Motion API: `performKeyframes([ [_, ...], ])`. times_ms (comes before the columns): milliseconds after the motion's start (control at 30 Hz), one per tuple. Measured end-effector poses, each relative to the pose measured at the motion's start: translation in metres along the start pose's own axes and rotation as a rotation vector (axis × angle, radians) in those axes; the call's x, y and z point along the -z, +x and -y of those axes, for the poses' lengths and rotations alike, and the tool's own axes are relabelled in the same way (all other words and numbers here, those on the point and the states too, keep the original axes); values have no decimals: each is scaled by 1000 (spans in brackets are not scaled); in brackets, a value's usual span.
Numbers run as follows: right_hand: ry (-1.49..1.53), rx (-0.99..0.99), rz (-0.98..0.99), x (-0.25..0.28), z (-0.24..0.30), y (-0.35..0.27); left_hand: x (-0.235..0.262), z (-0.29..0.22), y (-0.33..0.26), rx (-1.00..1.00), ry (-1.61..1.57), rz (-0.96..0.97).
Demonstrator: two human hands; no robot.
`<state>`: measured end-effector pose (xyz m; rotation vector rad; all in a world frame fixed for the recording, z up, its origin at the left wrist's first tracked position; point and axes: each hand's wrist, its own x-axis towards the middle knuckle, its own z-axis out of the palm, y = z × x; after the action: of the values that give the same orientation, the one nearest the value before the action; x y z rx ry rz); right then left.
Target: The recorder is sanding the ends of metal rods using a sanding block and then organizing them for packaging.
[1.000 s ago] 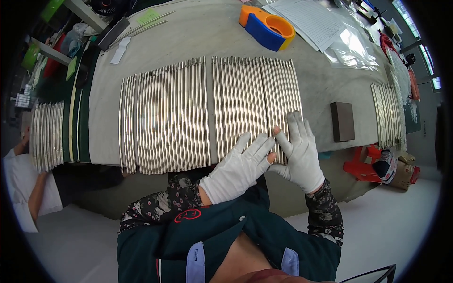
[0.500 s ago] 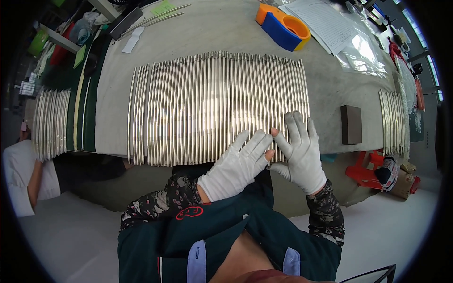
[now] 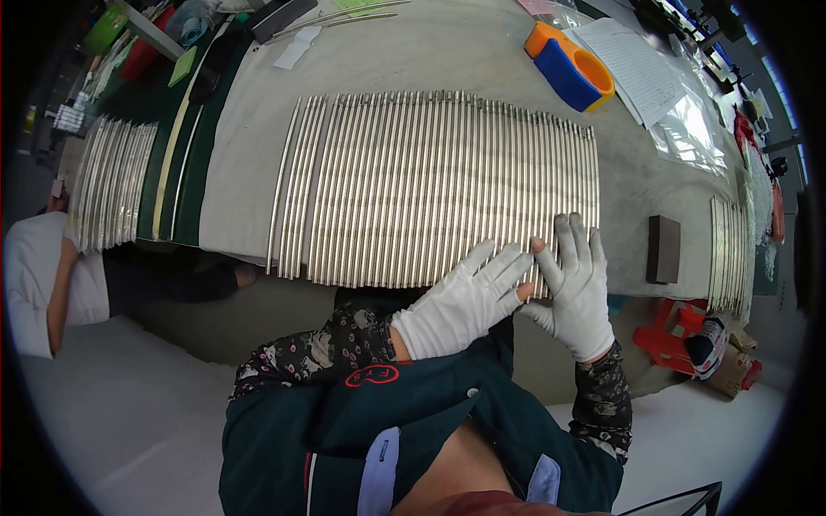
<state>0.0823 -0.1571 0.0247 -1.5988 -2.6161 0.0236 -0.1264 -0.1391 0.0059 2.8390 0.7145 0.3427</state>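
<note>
A wide row of thin silvery metal rods (image 3: 413,185) lies side by side on the grey tabletop, their ends toward me. My left hand (image 3: 454,306), in a white glove with a bare thumb tip, rests flat over the near ends of the rods right of the middle. Beside it, my right hand (image 3: 575,292) lies with spread fingers on the rods at the row's right end; its thumb is near the left hand's. Neither hand grips anything. At the row's left, one rod (image 3: 283,189) lies slightly apart from a few others.
An orange and blue tape dispenser (image 3: 570,66), paper sheets (image 3: 626,64) and clear plastic bags (image 3: 691,142) lie at the far right. A dark block (image 3: 663,249) and another rod bundle (image 3: 728,254) are to the right. More rods (image 3: 112,185) lie left, near a person in white (image 3: 39,275).
The whole view has turned, so the table and rods appear shifted to the right. Both hands stay flat on the right part of the row.
</note>
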Motion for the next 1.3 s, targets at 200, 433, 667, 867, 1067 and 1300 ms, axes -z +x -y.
performKeyframes([
  [200, 48, 4, 71, 8, 26, 4, 18, 17, -38, 123, -68, -2],
  [433, 77, 92, 81, -1, 35, 14, 16, 19, -40, 253, -9, 39],
  [667, 42, 80, 47, 3, 31, 9, 19, 17, -34, 200, 28, 61],
  [867, 102, -129, -284, 12, 5, -16, 50, 52, -73, 135, -40, -230],
  [1067, 255, -520, -550, -3, -17, -41, 57, 141, -155, 679, -265, -615],
  [1300, 208, -521, -504, -8, -12, -42, 34, 171, -172, 843, -456, -670],
])
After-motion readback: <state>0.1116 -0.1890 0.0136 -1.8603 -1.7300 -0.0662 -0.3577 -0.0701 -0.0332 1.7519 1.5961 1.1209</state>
